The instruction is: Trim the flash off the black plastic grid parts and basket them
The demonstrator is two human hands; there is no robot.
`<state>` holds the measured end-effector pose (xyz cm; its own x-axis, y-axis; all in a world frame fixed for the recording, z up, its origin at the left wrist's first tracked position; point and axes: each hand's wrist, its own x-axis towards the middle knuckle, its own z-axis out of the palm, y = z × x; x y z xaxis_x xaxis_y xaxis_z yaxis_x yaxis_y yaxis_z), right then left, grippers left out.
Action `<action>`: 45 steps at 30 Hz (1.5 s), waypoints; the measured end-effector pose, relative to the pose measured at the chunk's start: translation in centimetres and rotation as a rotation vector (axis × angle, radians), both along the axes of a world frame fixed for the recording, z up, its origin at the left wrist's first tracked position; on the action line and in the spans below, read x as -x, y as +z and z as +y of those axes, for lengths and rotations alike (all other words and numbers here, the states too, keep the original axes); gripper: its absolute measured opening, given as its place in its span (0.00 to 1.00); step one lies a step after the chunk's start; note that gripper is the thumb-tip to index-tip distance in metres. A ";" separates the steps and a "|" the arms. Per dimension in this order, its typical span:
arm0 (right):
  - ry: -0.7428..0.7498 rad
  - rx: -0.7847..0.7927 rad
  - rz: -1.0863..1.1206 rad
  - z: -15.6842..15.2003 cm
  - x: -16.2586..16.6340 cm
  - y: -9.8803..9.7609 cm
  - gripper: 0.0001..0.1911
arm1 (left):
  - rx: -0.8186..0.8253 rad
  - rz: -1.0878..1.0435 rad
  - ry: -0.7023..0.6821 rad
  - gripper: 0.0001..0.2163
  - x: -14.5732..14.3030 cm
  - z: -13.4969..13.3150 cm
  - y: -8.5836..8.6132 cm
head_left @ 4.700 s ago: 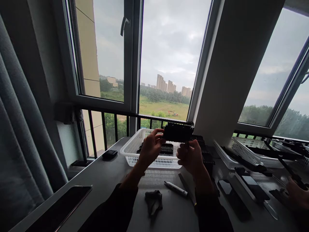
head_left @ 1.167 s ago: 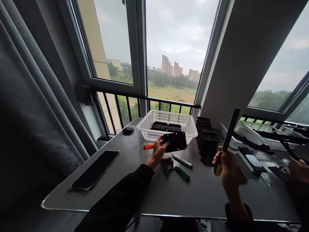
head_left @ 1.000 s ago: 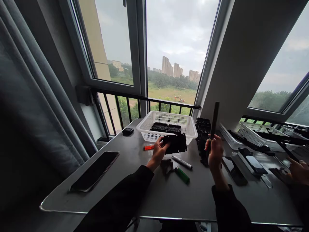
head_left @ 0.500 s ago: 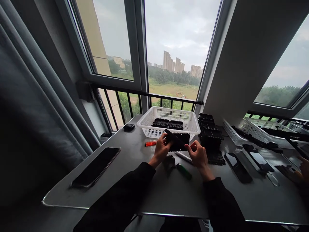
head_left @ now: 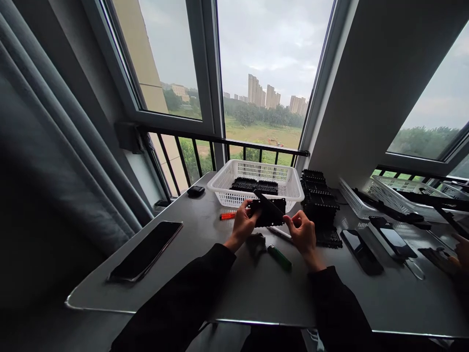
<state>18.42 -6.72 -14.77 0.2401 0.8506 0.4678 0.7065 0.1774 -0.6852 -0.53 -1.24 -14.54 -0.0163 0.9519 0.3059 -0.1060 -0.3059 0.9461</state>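
My left hand (head_left: 243, 227) is closed on a black plastic plate (head_left: 265, 219) with notched edges, held up just in front of the white basket. In my right hand (head_left: 302, 235) the fingers pinch the near end of a thin, dark flat strip (head_left: 268, 206). That strip lies slantwise across the plate, its far end pointing up and left; its exact kind is too dark to make out. Below the hands on the table are a green lighter (head_left: 279, 258), a crumpled dark scrap (head_left: 256, 246) and a white pen-like stick (head_left: 280, 233). An orange-red object (head_left: 227, 216) lies by my left hand.
A white basket (head_left: 221, 189) holds several black plates (head_left: 254, 187). Stacked black plates (head_left: 319, 205) stand to its right. Phones (head_left: 146, 252) (head_left: 361, 251) lie on both sides of the grey table (head_left: 205, 230). At the far right are more baskets (head_left: 357, 203) and another person's hand (head_left: 462, 249).
The strip's far end has shifted slightly up and right over the plate, and my right hand has moved a little to the right. My left hand keeps its grip.
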 end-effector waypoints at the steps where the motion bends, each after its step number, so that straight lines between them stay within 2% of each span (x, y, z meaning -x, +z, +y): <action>1: 0.015 0.017 -0.016 0.1 0.1 -0.3 0.27 | 0.002 -0.009 -0.013 0.13 -0.1 0.0 0.0; 5: -0.068 0.085 -0.069 0.6 -0.4 -1.1 0.26 | 0.028 -0.031 -0.022 0.15 -0.1 0.0 0.1; 8: -0.172 0.069 -0.046 0.4 -1.0 -0.6 0.26 | 0.031 -0.027 0.022 0.15 0.2 0.0 0.1; 11: -0.141 0.049 -0.049 -0.1 -0.5 0.1 0.27 | 0.029 -0.020 0.029 0.14 0.2 0.0 0.1; 15: -0.057 0.081 -0.112 -0.1 0.3 -0.3 0.25 | 0.031 -0.033 -0.015 0.16 0.1 -0.1 0.2; 18: -0.123 0.090 -0.106 0.1 -0.2 -0.6 0.24 | 0.034 -0.050 -0.011 0.17 0.2 -0.1 0.3; 22: -0.220 0.071 -0.081 -0.4 -0.6 0.4 0.26 | 0.043 -0.060 0.019 0.17 0.4 0.1 0.2; 25: -0.165 0.060 -0.110 -0.8 0.2 0.7 0.26 | 0.043 -0.051 0.028 0.16 0.3 0.2 0.0; 28: -0.095 0.084 -0.155 -0.4 0.8 -0.2 0.25 | 0.031 -0.040 0.002 0.15 0.2 0.2 0.0; 31: -0.118 0.095 -0.152 0.0 0.2 -0.9 0.24 | 0.035 -0.055 -0.005 0.16 0.2 0.2 0.1; 35: -0.207 0.071 -0.087 -0.3 -0.5 0.1 0.25 | 0.048 -0.065 0.035 0.16 0.4 0.2 0.1; 39: -0.103 0.057 -0.093 -1.1 0.7 0.9 0.26 | 0.022 -0.025 0.031 0.14 0.2 0.0 0.1; 42: -0.043 0.096 -0.137 -0.9 1.5 -0.1 0.24 | 0.000 0.009 0.002 0.13 0.0 -0.2 0.3; 45: -0.090 0.119 -0.144 -0.2 0.9 -0.9 0.23 | 0.013 -0.005 0.007 0.15 0.0 -0.3 0.4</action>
<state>17.56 -6.95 -15.71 0.2558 0.8800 0.4001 0.8081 0.0325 -0.5882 -0.52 -1.55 -14.18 -0.0241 0.9556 0.2938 -0.1087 -0.2946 0.9494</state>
